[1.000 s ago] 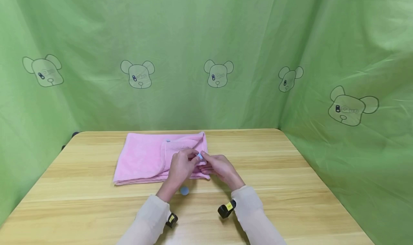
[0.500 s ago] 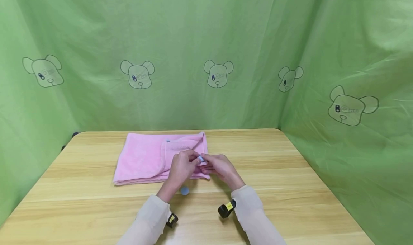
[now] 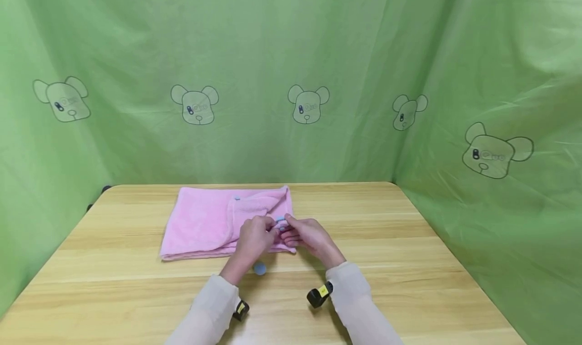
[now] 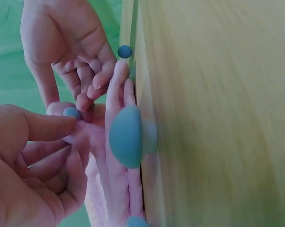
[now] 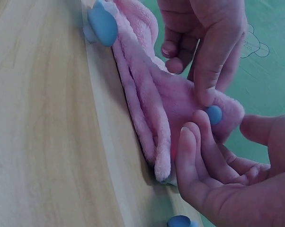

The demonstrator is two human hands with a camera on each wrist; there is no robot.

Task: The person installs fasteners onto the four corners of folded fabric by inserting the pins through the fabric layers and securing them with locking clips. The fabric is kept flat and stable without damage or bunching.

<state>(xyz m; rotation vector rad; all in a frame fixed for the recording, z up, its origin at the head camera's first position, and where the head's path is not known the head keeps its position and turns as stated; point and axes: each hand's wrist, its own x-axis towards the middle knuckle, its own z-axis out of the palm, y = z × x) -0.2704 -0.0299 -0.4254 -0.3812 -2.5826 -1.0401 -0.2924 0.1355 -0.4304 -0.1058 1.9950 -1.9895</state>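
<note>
A folded pink fleece cloth [image 3: 200,224] lies on the table. At its right end, my left hand [image 3: 255,236] pinches a raised fold of it between thumb and fingers. My right hand [image 3: 313,238] holds the same fold, with its thumb at the edge and its curled fingers on the other side. A small blue round piece [image 5: 214,115] sits on this fold, between the fingertips of both hands. In front of the cloth, near the left wrist, a blue mushroom-shaped piece [image 4: 126,137] stands on the table. The right wrist view shows another blue disc [image 5: 179,221] near my right hand.
A small blue piece [image 3: 237,198] shows at the cloth's far fold. The wooden table [image 3: 373,254] extends to both sides. Green curtains [image 3: 254,148] hang behind it and along its sides. A black wrist camera [image 3: 320,295] sits at the right cuff.
The fingertips have shifted slightly on the fold. Two blue bits with pink cloth between them now show there, where one blue piece showed before. The arms have stayed almost still.
</note>
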